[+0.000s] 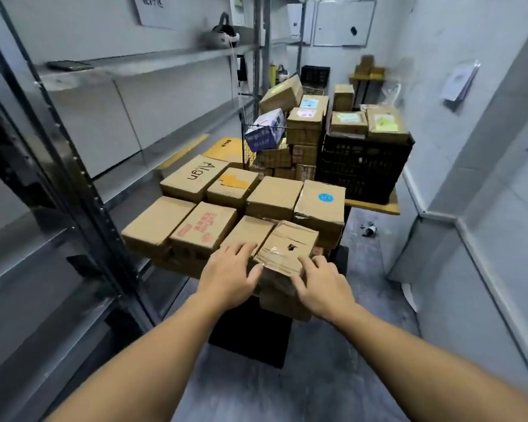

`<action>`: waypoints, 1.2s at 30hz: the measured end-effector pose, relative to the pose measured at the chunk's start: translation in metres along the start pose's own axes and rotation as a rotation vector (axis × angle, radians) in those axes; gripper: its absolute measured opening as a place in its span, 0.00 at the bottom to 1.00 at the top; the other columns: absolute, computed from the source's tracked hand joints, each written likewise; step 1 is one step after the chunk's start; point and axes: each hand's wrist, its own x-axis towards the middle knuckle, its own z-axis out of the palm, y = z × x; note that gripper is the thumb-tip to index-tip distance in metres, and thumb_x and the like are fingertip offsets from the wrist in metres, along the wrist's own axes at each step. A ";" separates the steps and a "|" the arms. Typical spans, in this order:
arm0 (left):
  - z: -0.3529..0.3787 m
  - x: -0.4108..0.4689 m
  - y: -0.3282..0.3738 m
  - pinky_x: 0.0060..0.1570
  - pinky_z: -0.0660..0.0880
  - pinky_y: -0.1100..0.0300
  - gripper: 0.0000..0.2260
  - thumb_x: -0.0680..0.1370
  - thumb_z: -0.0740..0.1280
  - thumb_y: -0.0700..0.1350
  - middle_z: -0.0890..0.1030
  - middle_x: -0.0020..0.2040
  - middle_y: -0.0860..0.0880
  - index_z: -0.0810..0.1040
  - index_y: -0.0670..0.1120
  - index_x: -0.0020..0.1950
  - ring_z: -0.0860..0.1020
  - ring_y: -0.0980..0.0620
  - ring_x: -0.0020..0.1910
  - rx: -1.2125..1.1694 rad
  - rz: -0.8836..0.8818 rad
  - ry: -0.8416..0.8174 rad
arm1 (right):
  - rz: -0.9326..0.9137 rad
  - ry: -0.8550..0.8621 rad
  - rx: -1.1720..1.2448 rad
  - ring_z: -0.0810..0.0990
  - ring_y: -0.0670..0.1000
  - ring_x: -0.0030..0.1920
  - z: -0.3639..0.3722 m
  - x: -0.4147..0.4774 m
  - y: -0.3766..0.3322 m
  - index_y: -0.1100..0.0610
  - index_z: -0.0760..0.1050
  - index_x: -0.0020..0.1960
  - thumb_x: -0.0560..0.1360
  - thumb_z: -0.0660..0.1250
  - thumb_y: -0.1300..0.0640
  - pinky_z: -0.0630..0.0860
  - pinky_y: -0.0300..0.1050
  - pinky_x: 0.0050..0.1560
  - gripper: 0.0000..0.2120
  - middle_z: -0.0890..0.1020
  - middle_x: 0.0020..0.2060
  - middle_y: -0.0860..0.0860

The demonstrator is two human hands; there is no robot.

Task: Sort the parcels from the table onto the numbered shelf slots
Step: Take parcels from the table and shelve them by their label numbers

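Parcels (226, 208) crowd a table whose bare edge (375, 205) shows at 2 o'clock, laid in rows of brown cardboard. The nearest one, a taped box (287, 248), sits tilted at the near edge, atop another box. Both hands reach to it. The left hand (229, 275) lies at 9 o'clock of it, fingers spread flat over the neighbouring parcel's top, thumb against the taped box's left corner. The right hand (320, 287) is at 5 o'clock of it, fingers loosely spread and curled onto its near right edge. Neither hand has closed round the box. At 12 o'clock stands a black crate (363, 169) with more boxes on top. Grey shelves (153, 65) run along 9 to 11 o'clock.
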 end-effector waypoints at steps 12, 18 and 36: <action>0.074 0.063 -0.038 0.66 0.64 0.55 0.22 0.79 0.58 0.57 0.72 0.68 0.54 0.66 0.55 0.73 0.68 0.51 0.65 -0.104 0.099 -0.084 | 0.381 0.041 0.449 0.73 0.58 0.65 0.046 0.048 -0.017 0.43 0.63 0.75 0.81 0.60 0.43 0.70 0.53 0.66 0.24 0.71 0.65 0.55; 0.078 0.056 -0.029 0.61 0.69 0.59 0.19 0.78 0.65 0.52 0.74 0.62 0.56 0.71 0.55 0.69 0.70 0.58 0.61 -0.387 0.050 -0.029 | 0.437 0.215 0.698 0.73 0.54 0.64 0.045 0.048 -0.018 0.49 0.71 0.71 0.80 0.65 0.50 0.65 0.39 0.60 0.19 0.73 0.63 0.55; 0.001 0.010 0.019 0.63 0.73 0.45 0.20 0.77 0.66 0.51 0.77 0.64 0.47 0.71 0.52 0.69 0.77 0.49 0.62 -1.309 -0.289 0.319 | -0.081 0.227 1.180 0.74 0.55 0.68 -0.016 0.026 -0.013 0.35 0.74 0.63 0.81 0.65 0.53 0.72 0.60 0.68 0.16 0.75 0.66 0.52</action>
